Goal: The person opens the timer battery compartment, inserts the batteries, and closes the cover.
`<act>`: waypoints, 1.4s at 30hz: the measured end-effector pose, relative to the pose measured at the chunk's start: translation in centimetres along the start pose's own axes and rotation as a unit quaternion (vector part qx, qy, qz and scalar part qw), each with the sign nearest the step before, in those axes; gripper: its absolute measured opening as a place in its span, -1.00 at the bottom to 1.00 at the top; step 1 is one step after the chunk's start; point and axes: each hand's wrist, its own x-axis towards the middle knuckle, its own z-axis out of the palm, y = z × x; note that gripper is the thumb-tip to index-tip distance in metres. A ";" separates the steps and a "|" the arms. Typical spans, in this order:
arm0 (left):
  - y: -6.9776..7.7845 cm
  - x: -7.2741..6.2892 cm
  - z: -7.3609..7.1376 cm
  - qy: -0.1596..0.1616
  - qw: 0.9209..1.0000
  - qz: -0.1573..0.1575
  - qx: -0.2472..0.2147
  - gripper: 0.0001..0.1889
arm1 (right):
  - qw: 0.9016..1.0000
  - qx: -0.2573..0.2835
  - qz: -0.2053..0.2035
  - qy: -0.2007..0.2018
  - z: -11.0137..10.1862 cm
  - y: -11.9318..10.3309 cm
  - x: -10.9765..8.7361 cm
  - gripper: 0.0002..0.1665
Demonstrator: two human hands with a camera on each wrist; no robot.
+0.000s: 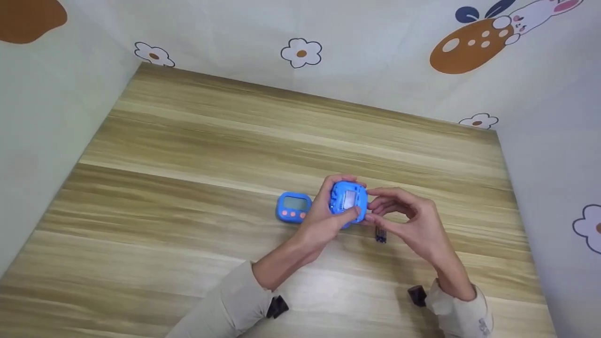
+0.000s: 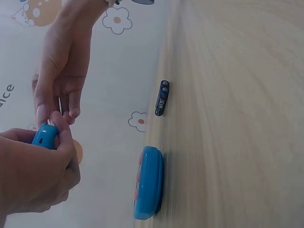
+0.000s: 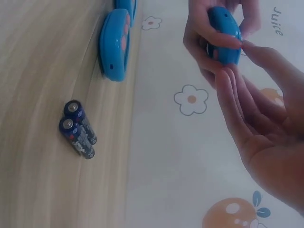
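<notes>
Tabletop (image 1: pixel 188 145) beneath held device (image 1: pixel 348 199) (back upward)

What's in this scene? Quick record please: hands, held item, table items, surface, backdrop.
left_hand: left hand grips the held blue device
right_hand: right hand, fingertips at that device's edge
held_item: blue device, pale rectangle on the side facing up
table_devices: two blue devices in the right wrist view, one cut off by the frame
batteries: two batteries, lying side by side
surface: wood-grain tabletop
backdrop: pale sheet with printed flowers
</notes>
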 end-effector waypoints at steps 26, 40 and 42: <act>-0.1 -0.1 0.0 -0.035 0.999 0.008 -0.016 -0.40 | 0.997 0.062 0.038 -0.011 -0.3 1.1 0.0 -0.54; 0.2 -0.1 -0.1 -0.030 0.998 -0.030 -0.038 -0.33 | 0.998 0.015 0.054 -0.019 -0.6 1.1 0.0 -0.52; 0.4 -0.1 -0.2 -0.024 0.998 -0.052 -0.037 -0.29 | 0.999 -0.028 0.038 -0.028 -0.8 0.5 0.0 -0.45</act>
